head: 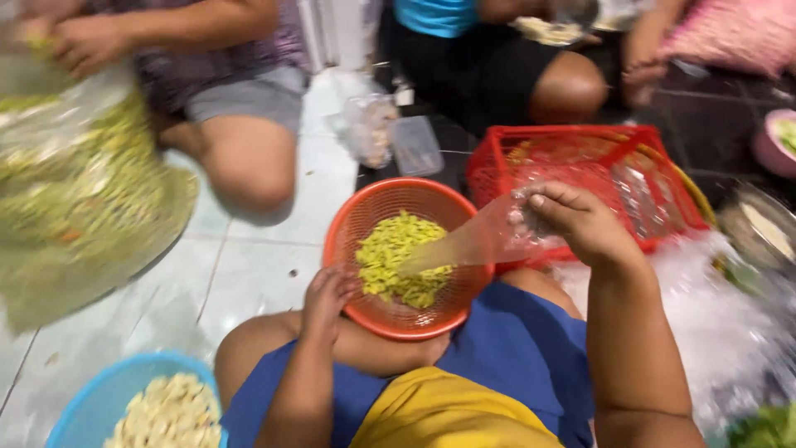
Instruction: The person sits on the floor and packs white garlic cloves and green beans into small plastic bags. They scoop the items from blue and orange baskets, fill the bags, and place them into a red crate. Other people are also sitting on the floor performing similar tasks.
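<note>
Right hand closed around the gathered neck of a clear plastic bag, held up over the lap, bag slanting down so its tip reaches into the orange colander. Left hand curled on the near left rim of that colander, fingers gripping the edge, steadying it on the thigh. Yellow-green chopped pieces heaped in the colander's middle, the bag's low end lying right on the pile. Best done, by the look of it, with the colander kept level on the knee, the bag's mouth kept wide rather than pinched, and small scoops taken so nothing spills over the rim onto the tiled floor. Just behind the right hand, a red wire-mesh basket lined with more clear bags. At the near left corner, a blue basket of pale pieces. Further left, a big clear bag of green mix, blurred, gripped at the top by another person's hands. Loose plastic wrap piled at the right, too blurred to detail
</note>
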